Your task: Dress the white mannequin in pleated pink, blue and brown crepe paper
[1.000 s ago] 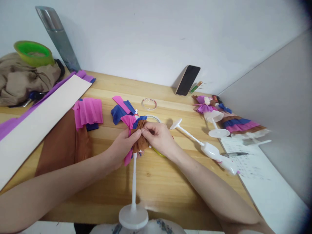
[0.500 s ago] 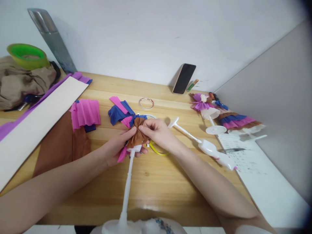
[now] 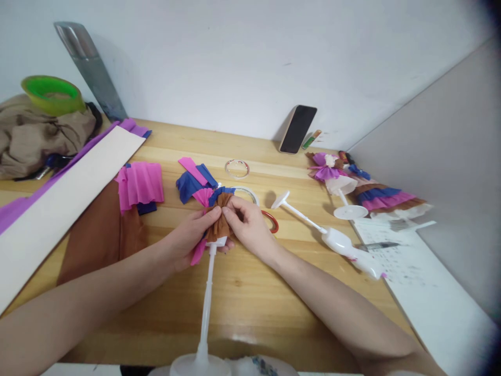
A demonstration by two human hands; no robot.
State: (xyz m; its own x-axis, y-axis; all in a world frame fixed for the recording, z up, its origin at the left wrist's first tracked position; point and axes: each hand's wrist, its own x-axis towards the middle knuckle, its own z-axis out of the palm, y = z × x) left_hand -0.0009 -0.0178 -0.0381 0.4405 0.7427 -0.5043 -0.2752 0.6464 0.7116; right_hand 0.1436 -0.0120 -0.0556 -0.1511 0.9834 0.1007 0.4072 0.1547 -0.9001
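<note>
Between my hands is a gathered piece of brown crepe paper, bunched into folds against the white plastic stand. The stand's round base points toward my body. My left hand is closed, its thumb pressing the folds from the left. From the other side, my right hand pinches the same paper with thumb and fingertips. Blue crepe paper shows above the brown, and a pink strip hangs below my left fingers. What the stand carries under the paper is hidden.
A second white mannequin on a stand lies to the right, near dressed figures and a paper sheet. Rings, a phone and blue paper lie beyond my hands. Brown paper and white board fill the left.
My right fingers have shifted slightly along the brown folds, and my right hand sits a little lower. A red ring now shows beside it; the yellow ring is out of sight. The view has shifted slightly.
</note>
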